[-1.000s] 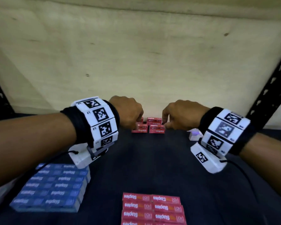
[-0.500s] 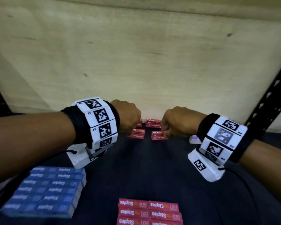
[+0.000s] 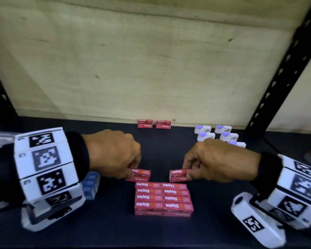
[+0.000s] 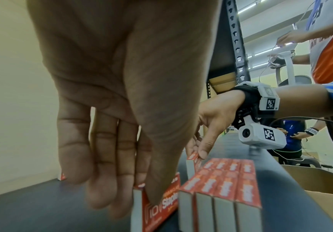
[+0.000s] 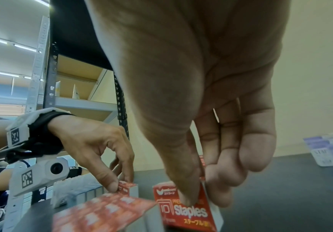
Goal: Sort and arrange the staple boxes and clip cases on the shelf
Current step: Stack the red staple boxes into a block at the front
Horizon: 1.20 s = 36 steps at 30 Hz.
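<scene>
Two small red cardboard staple boxes are held just above the dark shelf surface [image 3: 169, 234], one in each hand. The left hand [image 3: 113, 155] is turned knuckles-up with the wrist level and the fingers curled downward; its grip is closed on the left red staple box [image 3: 141, 174], which is pinched between thumb and fingertips [image 4: 100, 193] and seen tilted in the left wrist view. The right hand [image 3: 219, 159] is posed as a mirror of it, knuckles up, forearm coming in from the right; its grip is closed on the right red staple box [image 3: 179, 175], with the thumb pressed on the printed face and the fingertips [image 5: 221, 194] behind it.

Both held boxes are placed just behind the flat block of red staple boxes [image 3: 162, 198], which is laid in two columns near the shelf's front edge. Whether the held boxes touch the block cannot be told.

Two further red staple boxes [image 3: 153, 124] are stood side by side against the pale back wall [image 3: 151, 60]. A cluster of white and purple boxes [image 3: 221, 134] is set behind the right hand. A stack of blue boxes [image 3: 90, 184] is partly hidden behind the left wrist
</scene>
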Motion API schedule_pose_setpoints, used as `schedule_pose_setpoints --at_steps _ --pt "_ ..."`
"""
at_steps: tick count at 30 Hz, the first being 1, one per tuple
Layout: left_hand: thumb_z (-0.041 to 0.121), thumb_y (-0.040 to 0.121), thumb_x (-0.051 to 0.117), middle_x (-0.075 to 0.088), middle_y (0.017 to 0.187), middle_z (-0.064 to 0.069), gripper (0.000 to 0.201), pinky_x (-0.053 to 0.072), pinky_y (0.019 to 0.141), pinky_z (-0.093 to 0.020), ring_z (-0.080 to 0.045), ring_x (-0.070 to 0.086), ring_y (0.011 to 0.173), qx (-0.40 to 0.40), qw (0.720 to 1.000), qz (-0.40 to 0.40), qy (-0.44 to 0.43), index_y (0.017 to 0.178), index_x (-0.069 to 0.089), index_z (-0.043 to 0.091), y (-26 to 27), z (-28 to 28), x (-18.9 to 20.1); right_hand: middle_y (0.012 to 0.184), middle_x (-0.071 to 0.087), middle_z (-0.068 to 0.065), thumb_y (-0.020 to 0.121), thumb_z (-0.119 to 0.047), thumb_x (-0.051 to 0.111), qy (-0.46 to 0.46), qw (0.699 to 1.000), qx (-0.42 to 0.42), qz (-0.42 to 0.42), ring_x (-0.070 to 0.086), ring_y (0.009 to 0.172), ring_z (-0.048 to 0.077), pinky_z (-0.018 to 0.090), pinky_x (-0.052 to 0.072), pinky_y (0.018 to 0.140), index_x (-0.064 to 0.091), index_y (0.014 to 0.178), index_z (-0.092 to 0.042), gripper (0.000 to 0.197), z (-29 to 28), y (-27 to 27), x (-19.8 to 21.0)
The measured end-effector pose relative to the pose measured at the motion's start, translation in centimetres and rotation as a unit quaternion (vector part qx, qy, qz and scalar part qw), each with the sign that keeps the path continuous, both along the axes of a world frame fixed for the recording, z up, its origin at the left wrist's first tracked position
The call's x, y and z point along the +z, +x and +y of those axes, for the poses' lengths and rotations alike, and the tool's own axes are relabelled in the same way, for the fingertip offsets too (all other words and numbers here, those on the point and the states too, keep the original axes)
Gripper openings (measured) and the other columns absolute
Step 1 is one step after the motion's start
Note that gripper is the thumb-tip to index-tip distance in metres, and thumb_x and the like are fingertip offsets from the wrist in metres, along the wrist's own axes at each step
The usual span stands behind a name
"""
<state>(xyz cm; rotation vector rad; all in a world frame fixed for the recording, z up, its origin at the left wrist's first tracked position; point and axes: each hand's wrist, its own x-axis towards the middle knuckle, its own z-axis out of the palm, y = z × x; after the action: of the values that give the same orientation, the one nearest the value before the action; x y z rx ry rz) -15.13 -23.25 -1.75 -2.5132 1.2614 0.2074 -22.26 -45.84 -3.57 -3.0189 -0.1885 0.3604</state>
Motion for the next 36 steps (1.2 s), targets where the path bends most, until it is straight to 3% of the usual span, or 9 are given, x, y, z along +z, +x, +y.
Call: schedule_pose_setpoints --at_steps 5,9,14,18,21,26,29,36 --pt "0.052 0.088 0.059 0.047 0.066 0.019 0.018 0.052 0.073 -0.028 -0.006 0.049 0.067 0.006 0.999 0.035 -0.010 0.096 0.064 0.037 -1.0 0.8 -0.4 0.080 0.073 -0.011 0.088 -0.042 0.069 0.019 1.000 -0.002 0.009 0.064 0.070 0.002 0.015 0.047 0.062 0.073 0.099 -0.028 0.018 0.1 -1.8 -0.2" --pt "0.043 0.092 0.056 0.056 0.071 0.023 0.017 0.048 0.071 -0.019 0.002 0.053 0.064 0.016 0.996 0.090 -0.024 0.102 0.067 0.036 -0.6 1.0 -0.6 0.087 0.075 -0.014 0.093 -0.038 0.061 0.041 0.999 -0.010 0.024 0.067 0.077 0.001 0.019 0.054 0.074 0.073 0.103 -0.030 0.017 0.3 -2.5 -0.3" --pt "0.036 0.095 0.053 0.060 0.077 0.024 0.017 0.042 0.070 -0.014 0.005 0.054 0.067 0.019 0.993 0.111 -0.039 0.103 0.068 0.036 0.0 0.7 -0.7 0.081 0.073 -0.014 0.097 -0.033 0.055 0.048 0.999 -0.016 0.020 0.065 0.073 0.000 0.018 0.051 0.070 0.072 0.097 -0.028 0.018 0.7 -2.3 -0.3" --pt "0.036 0.094 0.055 0.059 0.071 0.023 0.017 0.037 0.061 -0.009 0.008 0.052 0.062 0.011 0.992 0.114 -0.055 0.102 0.069 0.034 -0.1 -0.2 -0.7 0.080 0.073 -0.013 0.096 -0.033 0.055 0.041 0.999 -0.001 0.024 0.065 0.073 0.000 0.021 0.052 0.071 0.072 0.093 -0.030 0.017 1.4 -1.9 -0.1" --pt "0.037 0.094 0.055 0.056 0.069 0.024 0.017 0.039 0.064 -0.012 0.006 0.052 0.062 0.007 0.992 0.114 -0.056 0.104 0.068 0.035 -0.3 -1.0 -0.8 0.082 0.073 -0.013 0.095 -0.035 0.056 0.030 0.999 0.007 0.027 0.065 0.074 0.002 0.025 0.054 0.075 0.072 0.096 -0.030 0.017 2.0 -1.6 0.1" --pt "0.046 0.094 0.050 0.061 0.088 0.019 0.022 0.050 0.076 -0.027 -0.007 0.059 0.084 0.029 0.996 0.069 -0.040 0.106 0.066 0.037 -0.3 -1.5 -0.3 0.091 0.072 -0.013 0.093 -0.050 0.055 -0.032 0.999 0.001 0.035 0.064 0.078 0.006 0.029 0.054 0.078 0.070 0.101 -0.032 0.025 2.3 -0.6 1.3" --pt "0.052 0.093 0.051 0.065 0.096 0.016 0.025 0.053 0.082 -0.033 -0.011 0.061 0.089 0.039 0.998 0.030 -0.037 0.106 0.065 0.036 1.0 -1.9 0.4 0.089 0.071 -0.014 0.092 -0.050 0.056 -0.064 0.998 -0.002 0.010 0.063 0.081 0.007 0.032 0.054 0.082 0.069 0.098 -0.032 0.024 1.7 1.7 2.6" --pt "0.050 0.090 0.057 0.062 0.111 0.006 0.029 0.041 0.072 -0.030 -0.018 0.055 0.091 0.079 0.992 -0.078 -0.061 0.114 0.062 0.034 7.8 -4.5 1.8 0.101 0.070 -0.007 0.090 -0.044 0.065 -0.090 0.994 -0.033 -0.047 0.063 0.092 0.018 0.036 0.052 0.087 0.071 0.102 -0.029 0.019 -0.3 10.0 4.4"
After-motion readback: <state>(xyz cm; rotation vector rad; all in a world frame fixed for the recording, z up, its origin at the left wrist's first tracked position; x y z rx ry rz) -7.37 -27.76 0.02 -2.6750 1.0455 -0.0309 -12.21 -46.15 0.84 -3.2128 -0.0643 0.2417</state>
